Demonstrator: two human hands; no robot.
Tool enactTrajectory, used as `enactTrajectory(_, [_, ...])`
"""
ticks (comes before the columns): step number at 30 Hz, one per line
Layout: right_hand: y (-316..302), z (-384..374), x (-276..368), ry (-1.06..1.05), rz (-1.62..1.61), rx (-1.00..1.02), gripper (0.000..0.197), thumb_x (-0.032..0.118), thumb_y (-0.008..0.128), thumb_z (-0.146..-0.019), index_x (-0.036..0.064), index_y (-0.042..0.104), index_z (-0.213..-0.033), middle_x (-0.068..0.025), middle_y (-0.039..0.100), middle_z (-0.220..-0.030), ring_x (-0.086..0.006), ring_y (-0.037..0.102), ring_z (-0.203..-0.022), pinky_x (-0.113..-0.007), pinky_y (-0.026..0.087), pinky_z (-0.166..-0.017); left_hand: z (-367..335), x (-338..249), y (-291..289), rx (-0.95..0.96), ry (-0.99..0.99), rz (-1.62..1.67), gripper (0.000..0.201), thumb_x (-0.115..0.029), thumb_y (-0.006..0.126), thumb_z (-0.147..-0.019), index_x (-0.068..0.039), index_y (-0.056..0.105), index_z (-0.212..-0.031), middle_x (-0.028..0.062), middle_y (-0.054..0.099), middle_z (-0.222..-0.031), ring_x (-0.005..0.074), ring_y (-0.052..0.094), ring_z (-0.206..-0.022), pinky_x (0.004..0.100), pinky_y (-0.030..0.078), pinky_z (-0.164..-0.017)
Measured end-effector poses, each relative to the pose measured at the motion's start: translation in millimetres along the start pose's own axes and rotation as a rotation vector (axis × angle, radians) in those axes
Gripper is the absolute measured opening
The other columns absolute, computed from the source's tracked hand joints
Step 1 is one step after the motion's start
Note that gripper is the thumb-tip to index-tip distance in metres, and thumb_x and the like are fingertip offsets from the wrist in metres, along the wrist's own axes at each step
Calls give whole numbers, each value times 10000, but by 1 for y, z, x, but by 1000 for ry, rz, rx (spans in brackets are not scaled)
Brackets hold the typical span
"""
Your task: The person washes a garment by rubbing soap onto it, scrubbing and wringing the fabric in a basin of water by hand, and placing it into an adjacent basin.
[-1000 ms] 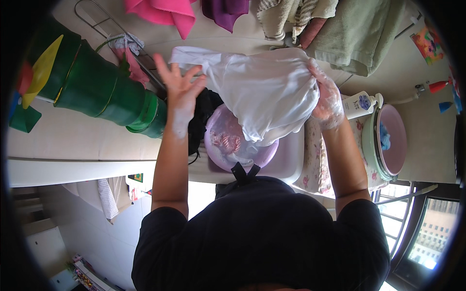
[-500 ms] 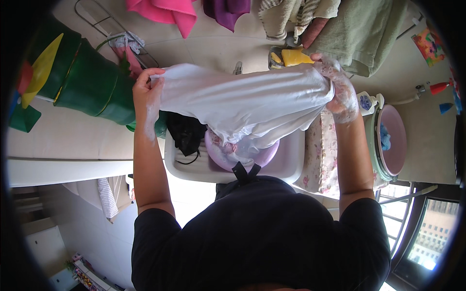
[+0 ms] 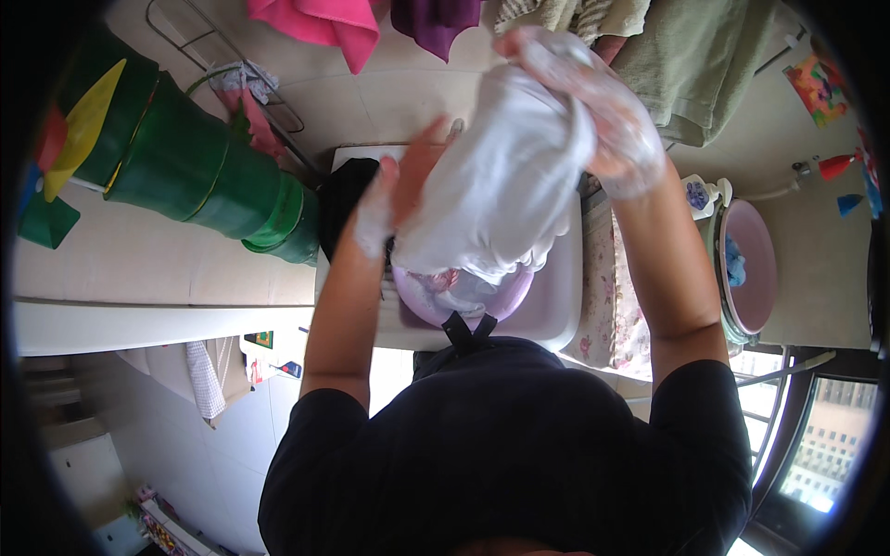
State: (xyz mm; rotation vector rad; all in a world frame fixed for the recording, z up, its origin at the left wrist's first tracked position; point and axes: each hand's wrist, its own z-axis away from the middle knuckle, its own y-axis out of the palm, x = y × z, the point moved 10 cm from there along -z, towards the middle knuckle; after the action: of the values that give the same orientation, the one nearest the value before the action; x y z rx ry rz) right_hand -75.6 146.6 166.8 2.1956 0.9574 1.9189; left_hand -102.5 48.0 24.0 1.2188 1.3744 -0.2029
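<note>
A wet white cloth [image 3: 496,176] hangs bunched from my right hand [image 3: 603,111], which is covered in suds and closed on its upper end. Its lower folds reach down over a small lilac basin [image 3: 519,301]. Beside the cloth's left edge is my left hand [image 3: 403,190], smeared by motion, with the thumb and fingers apart and nothing seen between them. Foamy water and a red-and-white patterned piece of fabric [image 3: 440,280] show in the basin. It stands inside a pale sink [image 3: 561,310]. A black cloth [image 3: 345,199] lies at the sink's left, partly behind my left forearm.
Green ribbed cylinders [image 3: 176,167] stand at the left, near a metal rack [image 3: 199,46]. Pink [image 3: 320,23], purple [image 3: 431,23] and olive [image 3: 700,74] cloths hang along the far side. At the right are a flowered cover [image 3: 603,287] and stacked basins [image 3: 749,264].
The cloth was stretched sideways between both hands and is now gathered upright under my right hand. My left hand has let go of its corner and moved right; my right hand has moved up and left.
</note>
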Motion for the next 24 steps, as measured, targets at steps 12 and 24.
enactTrajectory(12, [-131,24,59,-103,758,-334,373,306,606,-844,-6,559,-1042,-58,589,-920,-123,561,-853,-250,464,-758,-21,-80,-11,-252,116,-325,338,-177,481,-910,33,501,-1174,76,583,-1108,131,534,-1017,274,377,-918])
enactTrajectory(24, [-71,29,156,-63,1181,-343,390,128,693,-729,-46,574,-1057,-103,628,-973,-153,579,-915,-256,441,-821,-51,-181,7,-238,82,-315,360,-112,522,-816,-1,499,-1158,107,583,-1084,208,541,-1037,329,400,-927])
